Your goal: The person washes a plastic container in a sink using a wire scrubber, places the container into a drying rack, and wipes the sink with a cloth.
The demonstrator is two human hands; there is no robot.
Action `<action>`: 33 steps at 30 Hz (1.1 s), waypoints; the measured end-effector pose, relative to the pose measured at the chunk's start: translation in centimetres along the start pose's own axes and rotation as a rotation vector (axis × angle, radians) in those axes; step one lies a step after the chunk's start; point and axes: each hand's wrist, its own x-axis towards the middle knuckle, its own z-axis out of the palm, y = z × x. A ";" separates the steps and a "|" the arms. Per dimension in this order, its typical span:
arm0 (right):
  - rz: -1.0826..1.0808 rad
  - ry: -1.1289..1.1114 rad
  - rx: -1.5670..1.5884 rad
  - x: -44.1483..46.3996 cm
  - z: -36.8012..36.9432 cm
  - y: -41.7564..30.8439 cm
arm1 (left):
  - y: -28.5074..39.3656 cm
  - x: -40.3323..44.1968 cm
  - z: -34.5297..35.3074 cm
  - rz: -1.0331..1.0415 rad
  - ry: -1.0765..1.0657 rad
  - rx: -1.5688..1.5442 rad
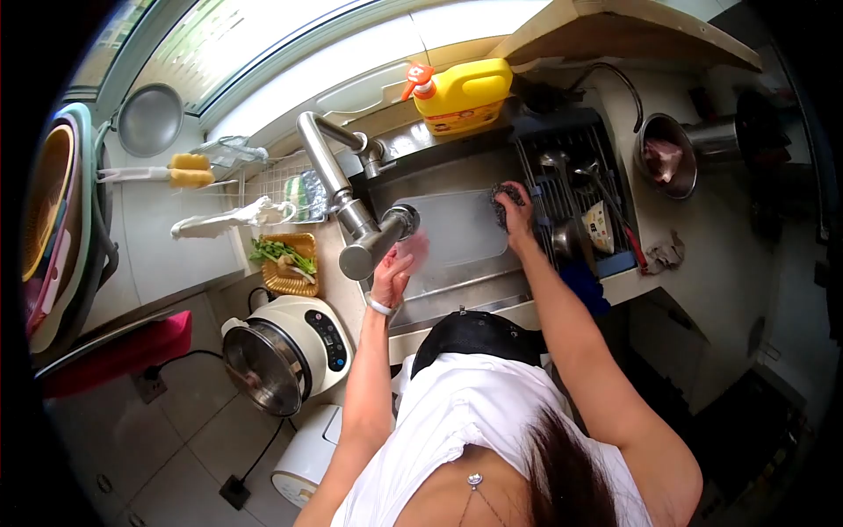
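My right hand point(518, 215) is closed around a dark steel wool scrubber point(505, 198) over the right side of the metal sink point(421, 307). A pale, rounded rectangular board or tray point(457, 233) lies in the sink, between my hands. My left hand point(392, 279) is at the sink's left side, just below the faucet head point(399, 227), with its fingers curled. A pinkish, see-through thing point(416, 250) shows at its fingertips; its kind is unclear. The faucet hides part of this hand.
Right of the sink stands a dish rack point(531, 176) with ladles. A metal pot point(666, 158) holding raw meat is farther right. Behind the sink is a yellow pump bottle point(465, 95). A basket of greens point(290, 263) and a cooker point(307, 342) stand left.
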 end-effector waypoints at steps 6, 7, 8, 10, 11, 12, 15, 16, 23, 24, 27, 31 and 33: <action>-0.192 -0.226 -0.240 2.4 1.1 -3.7 | 0.3 1.5 3.0 -0.177 -0.018 0.302; -0.192 -0.226 -0.241 2.2 1.6 -3.9 | -0.4 1.8 3.1 -0.177 -0.018 0.302; -0.274 -0.233 -0.319 2.1 2.2 -3.9 | -1.1 2.2 3.3 -0.129 -0.067 0.281; -0.385 -0.185 -0.345 1.6 3.6 -2.8 | -1.9 2.7 4.1 -0.061 -0.117 0.257; -0.411 -0.170 -0.426 0.9 4.1 -1.8 | -2.1 3.2 4.4 -0.060 -0.116 0.257; -0.387 -0.216 -0.388 -0.7 5.2 -1.5 | -2.5 3.7 4.2 -0.082 -0.072 0.275; -0.443 -0.407 -0.346 -5.8 7.8 -1.1 | -5.3 5.1 0.9 0.011 -0.002 0.412; -0.499 -0.481 -0.371 -7.5 8.6 -2.5 | -6.1 5.3 -0.1 0.123 0.024 0.534; -0.448 -0.287 -0.309 -3.9 6.7 -0.2 | -2.5 3.0 4.5 0.000 0.049 0.193; -0.545 -0.368 -0.340 -5.3 7.4 -0.9 | -2.6 3.2 4.1 -0.002 0.048 0.299; -0.675 -0.487 -0.446 -8.1 8.2 -3.3 | -3.3 3.6 1.9 0.101 -0.005 0.536; -0.491 -0.285 -0.311 -5.1 6.9 -1.6 | -1.7 2.4 4.5 0.000 0.063 0.234; -0.573 -0.478 -0.382 -6.9 7.2 -2.0 | -1.6 2.9 3.8 -0.025 0.091 0.243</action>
